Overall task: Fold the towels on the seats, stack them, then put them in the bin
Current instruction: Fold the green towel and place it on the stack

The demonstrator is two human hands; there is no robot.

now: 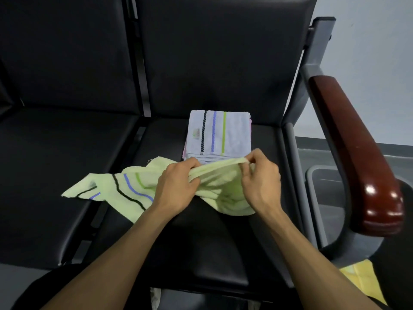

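- Right now I have the pale green towel point(125, 189) bunched along one edge between both hands; the left hand point(176, 186) grips the gathered hem from the left, the right hand point(260, 175) pinches the same hem near its far end, fingers point(250, 158) curled round the cloth on both sides.
- Its long axis runs left to right across my view: the striped end trails flat to the left, over the gap onto the neighbouring seat point(55, 175), while the bulk sags just below my right hand.
- My left hand is nearer the loose striped end, so I judge it should be the one to slide out along the hem and spread the towel.
- Just beyond my fingers, touching or nearly touching the raised hem, sits the stack of folded towels point(219, 133), white one on top, pink edges showing beneath.
- Everything rests on the black padded seat point(201, 242), smooth and flat, with room in front of the stack.
- A grey bin point(324, 198) stands to the right, past the wooden armrest point(357, 153); a yellow cloth point(362, 280) lies on the floor below it.
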